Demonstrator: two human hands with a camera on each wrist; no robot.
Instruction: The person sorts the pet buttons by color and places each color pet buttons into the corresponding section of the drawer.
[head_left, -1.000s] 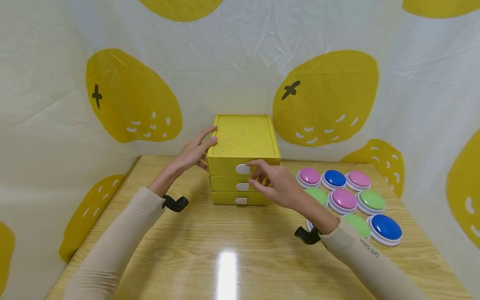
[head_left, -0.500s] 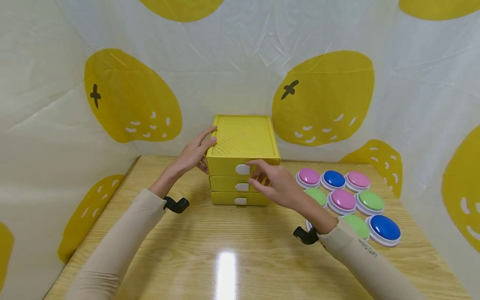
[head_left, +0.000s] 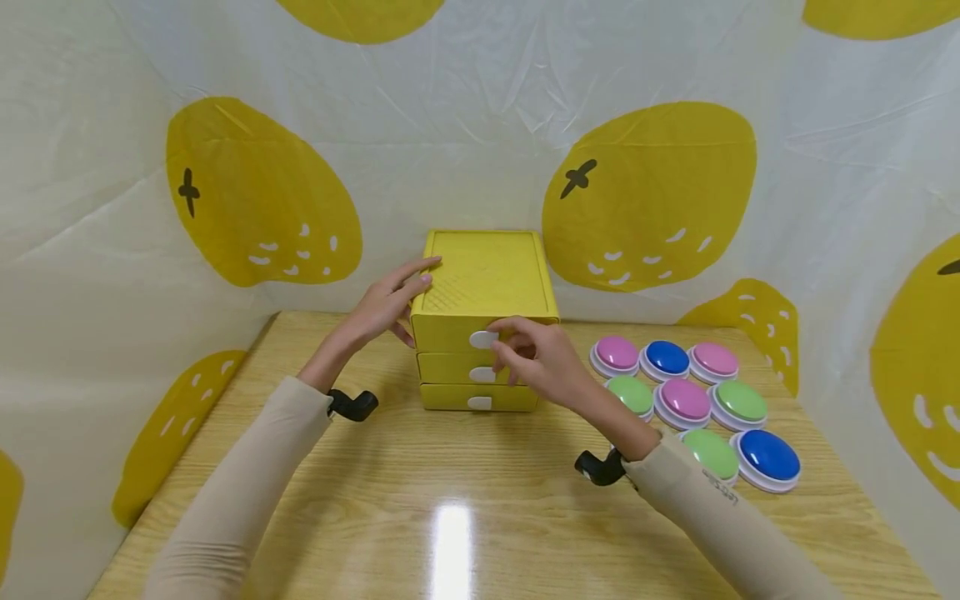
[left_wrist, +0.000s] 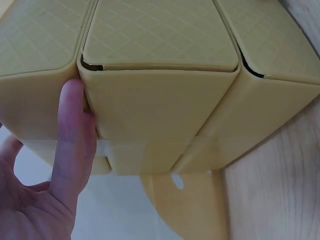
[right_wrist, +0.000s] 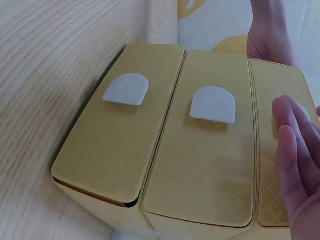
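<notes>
The yellow drawer box point(head_left: 483, 321) stands at the back middle of the counter point(head_left: 450, 492). The left hand point(head_left: 386, 304), fingers straight, presses its top left edge; the right hand point(head_left: 536, 358) curls at the top drawer's white tab point(head_left: 483, 339), though whether it actually grips I cannot tell. A hard tug could slide or tip the light box, or fingers could slip off the tab. Right of the box lie coloured dome buttons point(head_left: 686, 400); behind it hangs a lemon-print sheet point(head_left: 645, 192).

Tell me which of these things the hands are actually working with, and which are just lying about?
In use:
- yellow drawer box, steadied by the left hand
- top drawer's white handle, under the right hand

Lying about:
- coloured dome buttons
- wooden table
</notes>
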